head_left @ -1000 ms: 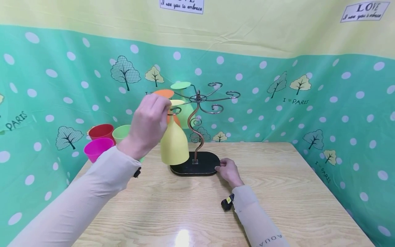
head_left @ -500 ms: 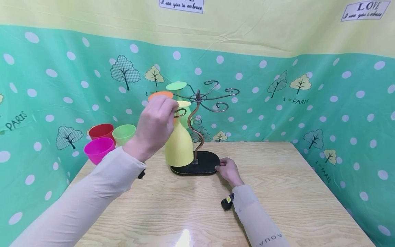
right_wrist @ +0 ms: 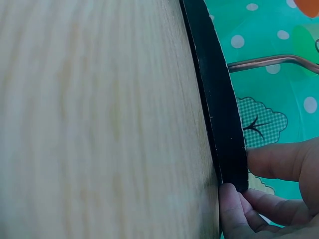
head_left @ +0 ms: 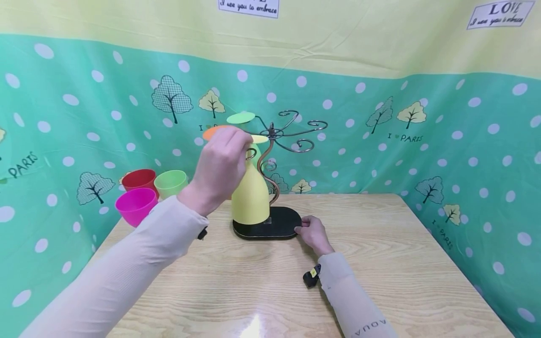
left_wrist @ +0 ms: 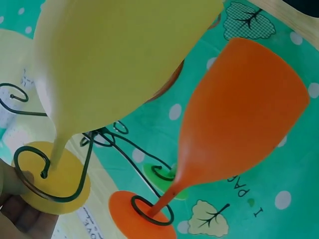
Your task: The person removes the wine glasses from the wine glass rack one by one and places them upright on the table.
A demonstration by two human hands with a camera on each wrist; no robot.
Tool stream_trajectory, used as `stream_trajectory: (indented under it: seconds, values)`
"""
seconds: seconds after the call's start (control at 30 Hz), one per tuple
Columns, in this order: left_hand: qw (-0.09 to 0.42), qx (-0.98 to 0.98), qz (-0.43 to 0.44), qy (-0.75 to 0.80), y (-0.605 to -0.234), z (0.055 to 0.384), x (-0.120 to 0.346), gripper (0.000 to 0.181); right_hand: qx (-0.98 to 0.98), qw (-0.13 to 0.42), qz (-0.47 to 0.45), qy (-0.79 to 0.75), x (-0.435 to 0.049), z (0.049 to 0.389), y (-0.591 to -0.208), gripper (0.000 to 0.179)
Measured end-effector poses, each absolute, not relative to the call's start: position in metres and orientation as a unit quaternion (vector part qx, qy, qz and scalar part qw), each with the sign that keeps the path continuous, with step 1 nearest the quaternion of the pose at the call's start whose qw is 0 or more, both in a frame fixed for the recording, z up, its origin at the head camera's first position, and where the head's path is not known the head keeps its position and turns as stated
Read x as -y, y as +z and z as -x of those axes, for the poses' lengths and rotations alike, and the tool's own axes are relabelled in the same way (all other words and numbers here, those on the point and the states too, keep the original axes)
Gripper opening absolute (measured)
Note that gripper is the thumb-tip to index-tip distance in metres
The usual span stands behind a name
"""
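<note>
In the head view my left hand (head_left: 223, 166) pinches the foot of an upside-down yellow wine goblet (head_left: 251, 197). The left wrist view has the goblet's stem beside a curled hook (left_wrist: 55, 198) of the metal rack, the hook crossing the foot where my fingers (left_wrist: 35, 221) hold it. An orange goblet (left_wrist: 241, 114) hangs by its foot from a neighbouring hook, and a green goblet (head_left: 241, 117) from the one behind. My right hand (head_left: 313, 234) grips the right end of the rack's black oval base (head_left: 284, 218), thumb on top and fingers at the edge.
Red (head_left: 138, 179), magenta (head_left: 136, 205) and light green (head_left: 171, 182) cup-like vessels stand at the table's left, partly behind my left arm. Three hooked arms (head_left: 304, 144) of the rack reach right with nothing on them. A patterned curtain (head_left: 359, 122) surrounds the wooden table (head_left: 380, 263).
My left hand has moved right with the yellow goblet. The rack's top has turned a little, shifting its arms and the green and orange goblets. My right hand has stayed on the base.
</note>
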State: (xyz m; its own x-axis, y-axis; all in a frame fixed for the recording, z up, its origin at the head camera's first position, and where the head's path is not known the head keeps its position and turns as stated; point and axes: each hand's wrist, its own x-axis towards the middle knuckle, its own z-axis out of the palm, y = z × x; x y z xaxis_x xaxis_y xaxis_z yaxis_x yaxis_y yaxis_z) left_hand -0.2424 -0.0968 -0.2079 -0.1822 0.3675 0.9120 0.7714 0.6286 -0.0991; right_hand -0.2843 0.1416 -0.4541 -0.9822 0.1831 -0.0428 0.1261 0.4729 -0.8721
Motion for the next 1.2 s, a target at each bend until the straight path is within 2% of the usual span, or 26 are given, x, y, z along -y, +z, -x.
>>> stream_trajectory:
  seconds: [0.4,0.7,0.93,1.2]
  values:
    - [0.509,0.732,0.397,-0.216,-0.207,0.237,0.079,0.009,0.858,0.015,0.090,0.505,-0.141,0.285,-0.453,0.038]
    - [0.558,0.680,0.418,-0.228,-0.221,0.224,0.075,0.007,0.853,0.008,0.096,0.513,-0.142,0.286,-0.452,0.039]
    - [0.590,0.635,0.455,-0.205,-0.236,0.211,0.079,0.017,0.854,0.007,0.094,0.512,-0.142,0.285,-0.452,0.040]
    - [0.620,0.599,0.477,-0.173,-0.255,0.202,0.089,0.013,0.855,0.009,0.096,0.510,-0.141,0.284,-0.450,0.039]
